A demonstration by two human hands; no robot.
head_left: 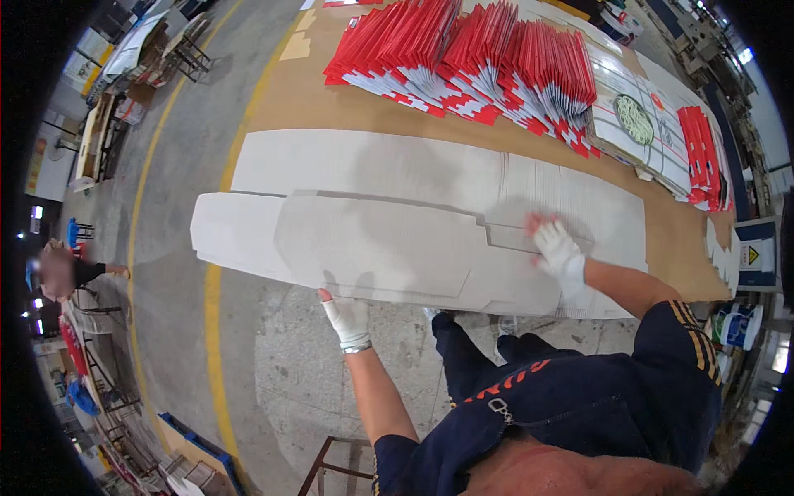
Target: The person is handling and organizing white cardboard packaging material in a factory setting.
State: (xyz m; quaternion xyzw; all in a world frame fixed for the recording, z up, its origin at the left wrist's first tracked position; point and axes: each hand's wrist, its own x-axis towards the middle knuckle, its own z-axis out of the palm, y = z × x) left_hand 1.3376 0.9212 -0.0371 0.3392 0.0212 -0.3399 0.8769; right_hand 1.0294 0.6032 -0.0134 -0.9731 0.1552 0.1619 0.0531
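Note:
White cardboard sheets (pixel 372 240) lie overlapping on the table in front of me, with a stepped cut edge and a slot toward the right. My left hand (pixel 346 321), in a white glove with bare fingertips, is closed at the near edge of the sheets. One fingertip shows on that edge; the other fingers are mostly hidden. Farther right, my right hand (pixel 559 250), gloved the same way, is over the cardboard beside the slot. Its fingers are spread and a little smeared by motion, with nothing seen in them.
Red-and-white folded card pieces (pixel 488 58) stand in fanned rows on the brown table covering (pixel 289 103). A printed white stack (pixel 628 116) lies at the far right. Yellow floor lines (pixel 214 331) run along the left. Another person (pixel 78 273) is far left; a metal frame (pixel 327 467) stands near me.

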